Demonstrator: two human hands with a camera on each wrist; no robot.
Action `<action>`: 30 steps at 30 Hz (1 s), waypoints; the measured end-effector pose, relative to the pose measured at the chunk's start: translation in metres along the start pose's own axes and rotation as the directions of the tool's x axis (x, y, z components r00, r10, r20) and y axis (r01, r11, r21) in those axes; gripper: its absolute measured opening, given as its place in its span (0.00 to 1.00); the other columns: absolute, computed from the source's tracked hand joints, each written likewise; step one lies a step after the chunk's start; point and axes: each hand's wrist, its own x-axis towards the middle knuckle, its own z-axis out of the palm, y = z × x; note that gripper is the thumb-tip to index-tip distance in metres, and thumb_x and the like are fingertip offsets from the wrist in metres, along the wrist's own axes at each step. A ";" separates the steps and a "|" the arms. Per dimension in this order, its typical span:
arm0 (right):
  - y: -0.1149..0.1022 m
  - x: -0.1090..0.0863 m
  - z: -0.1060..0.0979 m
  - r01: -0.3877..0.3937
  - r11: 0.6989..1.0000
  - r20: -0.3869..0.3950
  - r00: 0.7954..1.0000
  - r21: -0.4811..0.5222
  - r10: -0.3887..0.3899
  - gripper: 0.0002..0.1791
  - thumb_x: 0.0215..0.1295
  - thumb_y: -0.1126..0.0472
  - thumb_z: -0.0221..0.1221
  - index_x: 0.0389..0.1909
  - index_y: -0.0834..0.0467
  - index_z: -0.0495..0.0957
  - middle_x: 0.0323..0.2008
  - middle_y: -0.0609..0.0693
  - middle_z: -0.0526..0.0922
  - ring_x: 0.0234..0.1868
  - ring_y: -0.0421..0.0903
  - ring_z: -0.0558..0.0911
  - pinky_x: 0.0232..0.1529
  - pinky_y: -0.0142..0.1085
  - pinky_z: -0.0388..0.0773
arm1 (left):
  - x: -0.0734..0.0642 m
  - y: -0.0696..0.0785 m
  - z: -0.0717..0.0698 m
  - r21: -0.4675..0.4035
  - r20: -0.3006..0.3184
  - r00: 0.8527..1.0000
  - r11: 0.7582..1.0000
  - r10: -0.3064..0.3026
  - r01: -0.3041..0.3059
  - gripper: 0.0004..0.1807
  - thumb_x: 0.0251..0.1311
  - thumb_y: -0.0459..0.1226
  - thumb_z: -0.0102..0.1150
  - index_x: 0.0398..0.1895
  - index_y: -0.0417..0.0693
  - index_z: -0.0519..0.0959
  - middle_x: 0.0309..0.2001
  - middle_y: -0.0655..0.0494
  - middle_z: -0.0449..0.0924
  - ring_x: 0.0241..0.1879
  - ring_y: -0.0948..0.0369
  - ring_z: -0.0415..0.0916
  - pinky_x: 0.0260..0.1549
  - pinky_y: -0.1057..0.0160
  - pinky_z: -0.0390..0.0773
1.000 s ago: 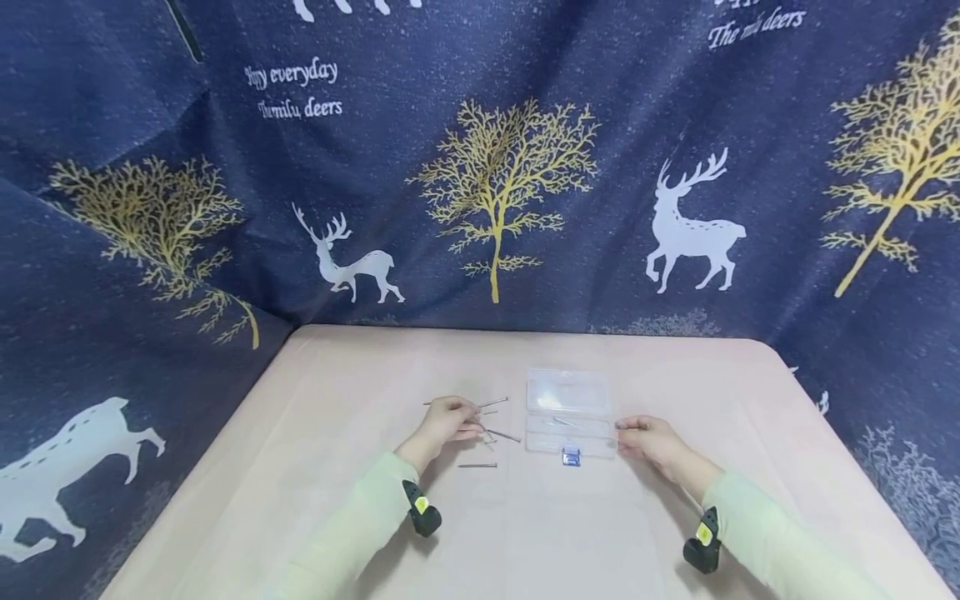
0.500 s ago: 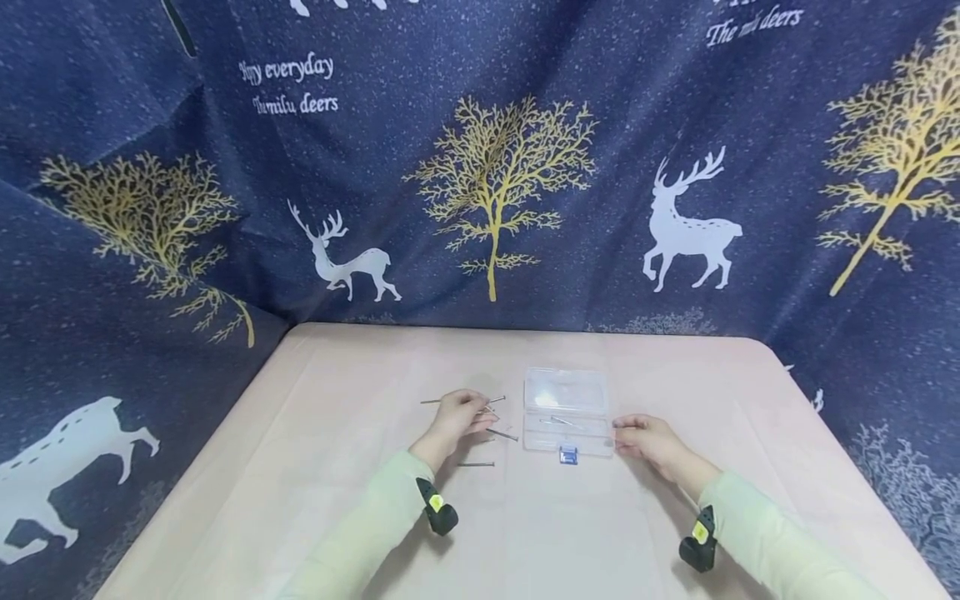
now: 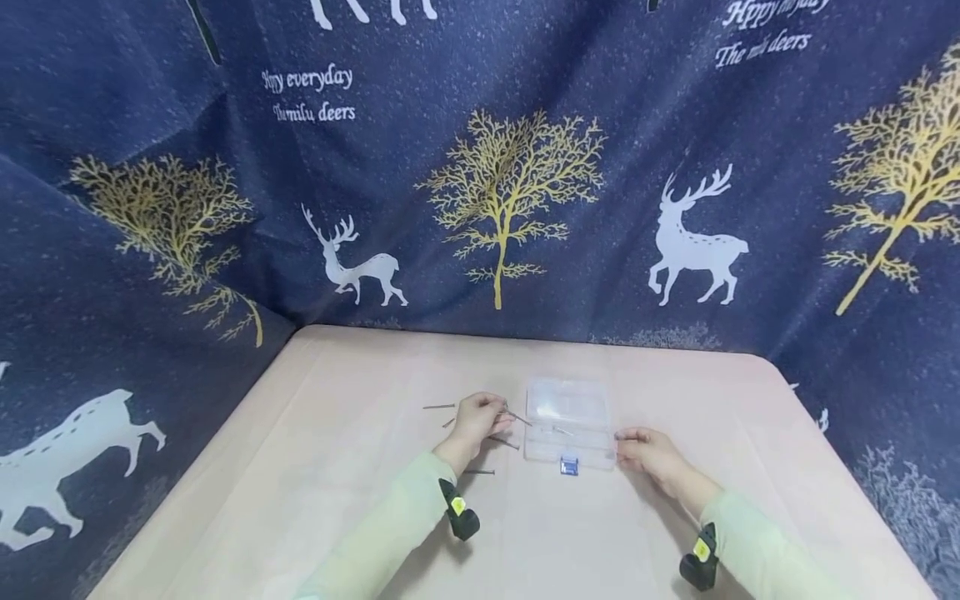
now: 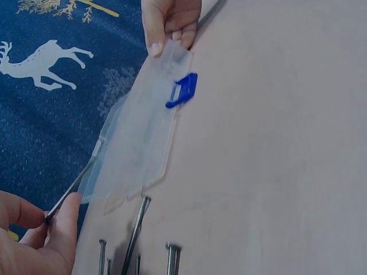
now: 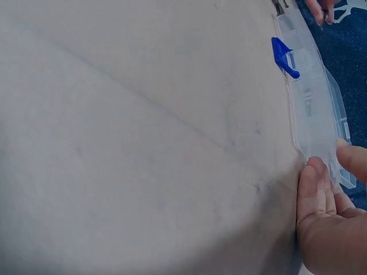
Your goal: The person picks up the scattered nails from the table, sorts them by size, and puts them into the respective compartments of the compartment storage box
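Observation:
My left hand [image 3: 476, 423] pinches a thin metal nail [image 3: 519, 416] between thumb and fingertips, its far end over the left edge of a clear plastic box [image 3: 536, 455]. The box lies with its lid [image 3: 572, 396] folded back and a blue latch [image 3: 569, 465] at the front. A small nail [image 3: 562, 431] shows inside. At the box's right end, my right hand [image 3: 651, 457] holds the edge; in the right wrist view the thumb [image 5: 351, 157] is on one side and the fingers [image 5: 312, 186] on the other.
Loose nails lie on the pale tabletop around the left hand: one at the far left [image 3: 438, 407], a thick nail [image 3: 506, 442] beside the box and another nail [image 3: 480, 472] nearer the front. A dark blue curtain [image 3: 450, 50] with deer and trees hangs behind.
My left hand has moved right from the scattered nails to the box's left edge, now with a nail raised in its fingertips. The right hand has stayed at the box's right end.

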 end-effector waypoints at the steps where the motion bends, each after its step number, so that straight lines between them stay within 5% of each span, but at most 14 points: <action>1: 0.000 0.001 0.000 0.006 1.000 -0.003 1.000 0.013 -0.006 0.26 0.64 0.66 0.55 0.56 0.80 0.63 0.46 0.67 0.78 0.38 0.42 0.82 0.44 0.34 0.83 | 0.000 0.002 0.002 -0.010 -0.010 1.000 1.000 -0.002 0.002 0.14 0.66 0.30 0.47 0.50 0.28 0.73 0.43 0.36 0.79 0.33 0.61 0.83 0.39 0.66 0.84; 9: 0.001 0.002 -0.002 0.016 0.999 0.017 1.000 0.041 -0.016 0.26 0.64 0.67 0.54 0.56 0.82 0.60 0.46 0.67 0.77 0.37 0.40 0.81 0.43 0.32 0.83 | 0.003 0.005 0.021 -0.058 -0.048 0.999 0.998 0.017 -0.020 0.12 0.65 0.27 0.47 0.48 0.26 0.73 0.42 0.34 0.78 0.31 0.61 0.82 0.39 0.65 0.84; 15: 0.001 0.001 -0.001 0.003 0.999 -0.005 1.000 0.044 -0.003 0.26 0.63 0.67 0.55 0.56 0.81 0.62 0.45 0.65 0.78 0.36 0.40 0.82 0.42 0.32 0.83 | 0.004 0.004 0.033 -0.022 -0.050 0.998 0.999 0.023 -0.024 0.11 0.64 0.27 0.48 0.47 0.29 0.75 0.37 0.41 0.80 0.31 0.63 0.81 0.38 0.67 0.84; 30: -0.001 0.001 0.000 0.019 0.999 -0.007 1.000 0.040 -0.019 0.25 0.63 0.69 0.54 0.55 0.83 0.61 0.46 0.71 0.76 0.35 0.41 0.82 0.41 0.32 0.83 | 0.005 -0.002 0.052 -0.006 -0.057 0.997 0.998 0.055 -0.055 0.10 0.60 0.24 0.50 0.44 0.27 0.76 0.39 0.36 0.80 0.34 0.57 0.82 0.39 0.66 0.84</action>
